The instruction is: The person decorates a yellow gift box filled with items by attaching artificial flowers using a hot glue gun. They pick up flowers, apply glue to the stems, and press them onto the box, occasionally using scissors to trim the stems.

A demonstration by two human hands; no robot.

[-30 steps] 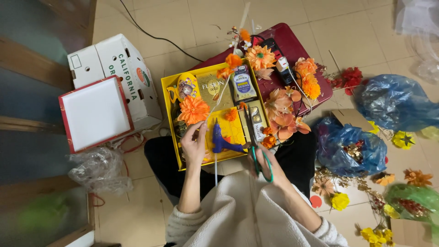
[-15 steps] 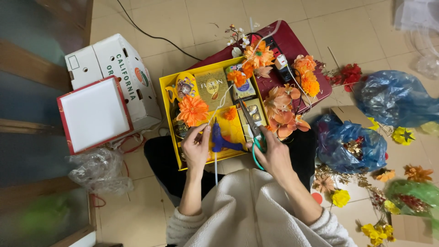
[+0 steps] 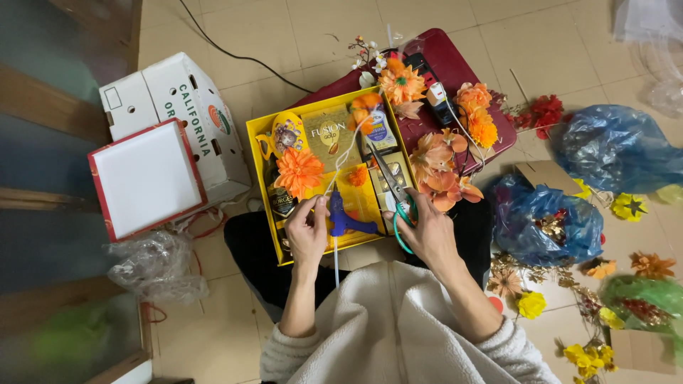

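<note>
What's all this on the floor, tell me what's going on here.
A person sits on the tiled floor over a yellow gift box packed with a bottle, packets and orange fabric flowers. The right hand holds green-handled scissors, blades pointing into the box. The left hand pinches a thin white stem or string that runs up to an orange flower. A blue glue gun lies in the box between the hands. More flowers and blue plastic bags lie around.

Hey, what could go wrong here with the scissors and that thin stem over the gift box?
The right hand points the open scissors into the crowded yellow box; they might nick the orange flower or a packet. The left hand pinches the thin white stem close by, so a slip could catch fingers.
</note>
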